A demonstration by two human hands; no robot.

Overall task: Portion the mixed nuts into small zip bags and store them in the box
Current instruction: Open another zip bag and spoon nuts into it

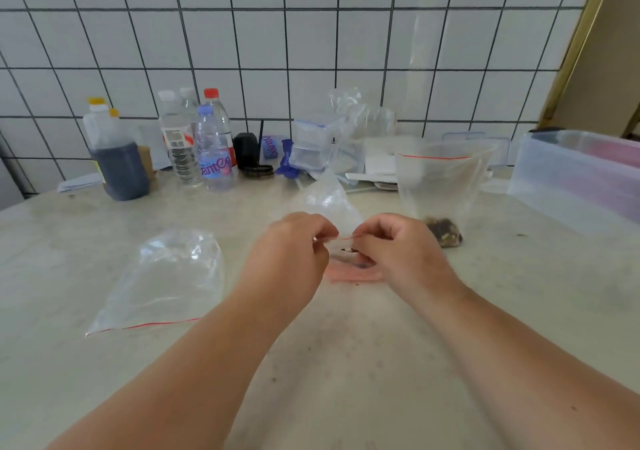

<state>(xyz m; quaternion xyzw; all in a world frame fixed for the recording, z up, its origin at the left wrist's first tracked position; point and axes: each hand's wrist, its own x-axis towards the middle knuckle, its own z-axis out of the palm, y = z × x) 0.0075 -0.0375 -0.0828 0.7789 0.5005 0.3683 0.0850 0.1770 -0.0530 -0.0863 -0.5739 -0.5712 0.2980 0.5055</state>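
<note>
**tilefan:** Standing right by the surface [346,363] here. Both hands are pinching the red zip strip of a small zip bag [341,252], left hand [291,252] on one end, right hand [398,252] on the other, fingers curled tight on it. A few nuts show through the plastic just under the strip.

**nutcase22:** Sealing it, I guess? Tip: run the pinch along the strip end to end, squeeze the air out first, and keep the nuts clear of the zip or it won't close.

**tilefan:** Looks that way, though I can't tell if the strip is already shut.

**nutcase22:** What else is out?

**tilefan:** Taking the held bag as centre: one empty bag [162,280] lies flat well to its left, and one bigger standing bag [440,186] with a small clump of mixed nuts [445,230] in its bottom sits just behind-right. So three bags I can count. One clear box [581,179] further right. Behind-left, four water bottles [213,148], I think, plus one dark jug [116,159].
</note>
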